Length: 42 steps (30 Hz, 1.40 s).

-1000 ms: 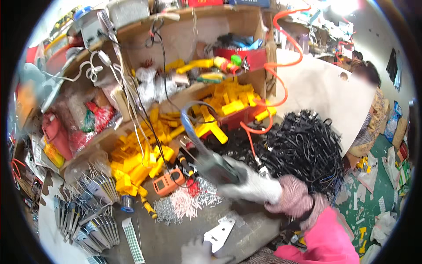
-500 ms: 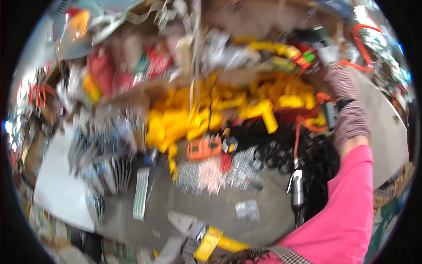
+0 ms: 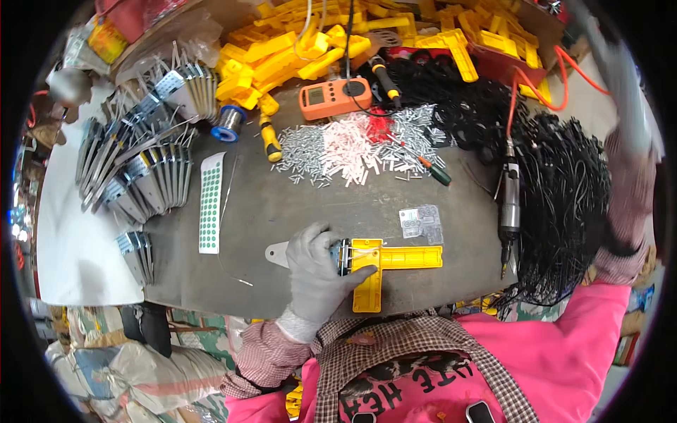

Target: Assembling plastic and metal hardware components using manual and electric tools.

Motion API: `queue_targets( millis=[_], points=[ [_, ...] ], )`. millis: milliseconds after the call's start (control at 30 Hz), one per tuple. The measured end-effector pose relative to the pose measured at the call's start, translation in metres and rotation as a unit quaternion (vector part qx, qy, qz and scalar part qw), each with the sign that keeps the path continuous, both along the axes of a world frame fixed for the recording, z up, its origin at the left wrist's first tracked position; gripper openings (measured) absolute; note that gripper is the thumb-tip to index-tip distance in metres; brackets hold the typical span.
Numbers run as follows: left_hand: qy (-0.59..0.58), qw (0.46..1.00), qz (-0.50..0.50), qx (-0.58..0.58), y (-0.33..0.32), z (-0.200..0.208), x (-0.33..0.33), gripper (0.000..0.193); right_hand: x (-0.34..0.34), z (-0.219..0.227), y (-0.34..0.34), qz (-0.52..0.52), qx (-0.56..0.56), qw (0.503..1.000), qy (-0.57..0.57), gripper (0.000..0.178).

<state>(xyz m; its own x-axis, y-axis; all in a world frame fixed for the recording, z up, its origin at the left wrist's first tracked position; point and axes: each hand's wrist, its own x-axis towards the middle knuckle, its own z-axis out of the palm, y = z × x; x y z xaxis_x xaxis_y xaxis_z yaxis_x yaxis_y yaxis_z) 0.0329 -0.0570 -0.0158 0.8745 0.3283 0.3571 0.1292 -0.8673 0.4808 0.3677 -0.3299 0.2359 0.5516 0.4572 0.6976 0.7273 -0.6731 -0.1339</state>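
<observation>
On the head view I have the left hand [image 3: 314, 264] pinching the yellow housing [image 3: 393, 258] near the front edge of the dark surface [image 3: 282, 204], thumb on the shell, fingers over the grey metal plate [image 3: 277, 254]; I take that grip as keeping both together. The hand hides the plate's middle from me. A silver driver [image 3: 509, 204] lies by the right edge, probably for easy reach. The right hand [image 3: 624, 77], beyond the far right corner, is blurred; I cannot tell whether it is spread or closed.

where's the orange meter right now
In the head view, the orange meter lies upper centre, behind the pink pieces and right of the wire spool.
</observation>
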Motion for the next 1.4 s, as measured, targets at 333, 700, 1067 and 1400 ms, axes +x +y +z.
queue_targets(
  millis=[333, 700, 1067, 1400],
  points=[
    [-0.015, 0.986, -0.166, 0.029, 0.042, -0.007, -0.011, 0.022, -0.188, -0.179, -0.013, 0.2, 0.03, 0.875, 0.441, 0.019],
    [0.039, 0.95, -0.307, 0.042, 0.041, -0.002, -0.013, 0.042, -0.052, -0.139, -0.186, -0.345, -0.076, 0.874, 0.333, 0.04],
    [0.037, 0.94, -0.337, -0.037, 0.044, 0.043, 0.124, 0.016, 0.06, -0.071, -0.327, -0.345, -0.095, 0.918, 0.173, 0.046],
    [0.083, 0.966, -0.239, 0.044, 0.011, -0.003, 0.194, 0.015, -0.124, -0.067, -0.049, 0.069, 0.374, 0.64, 0.667, 0.029]
  ],
)
